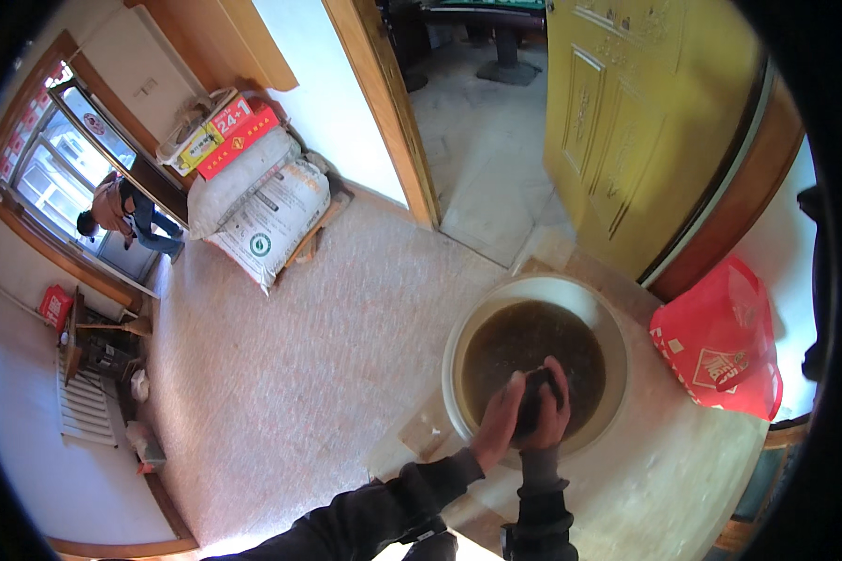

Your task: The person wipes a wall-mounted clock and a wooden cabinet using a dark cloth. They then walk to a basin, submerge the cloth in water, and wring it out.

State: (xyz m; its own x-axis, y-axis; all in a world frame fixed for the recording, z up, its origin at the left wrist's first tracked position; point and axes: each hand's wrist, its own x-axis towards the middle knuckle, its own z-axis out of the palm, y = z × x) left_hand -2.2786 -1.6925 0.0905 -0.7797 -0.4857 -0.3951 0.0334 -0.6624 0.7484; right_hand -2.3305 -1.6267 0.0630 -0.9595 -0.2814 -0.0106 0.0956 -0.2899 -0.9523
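A large pale basin [577, 293] stands in front of me, holding murky brown water [519, 336]. Over its near side, my left hand [497, 423] and my right hand [553, 415] are cupped together around a dark, wet-looking lump [530, 407]. My fingers partly cover the lump, so its kind cannot be made out. How far it is above the water is also unclear. Dark sleeves reach down to both wrists.
A red bag [719, 350] stands right of the basin, near an ajar yellow door [603, 140]. Left across the floor [288, 350], stacked white sacks [274, 217] carry a red carton [238, 144]. A person [130, 214] bends by the far doorway. A radiator [88, 400] lines the left wall.
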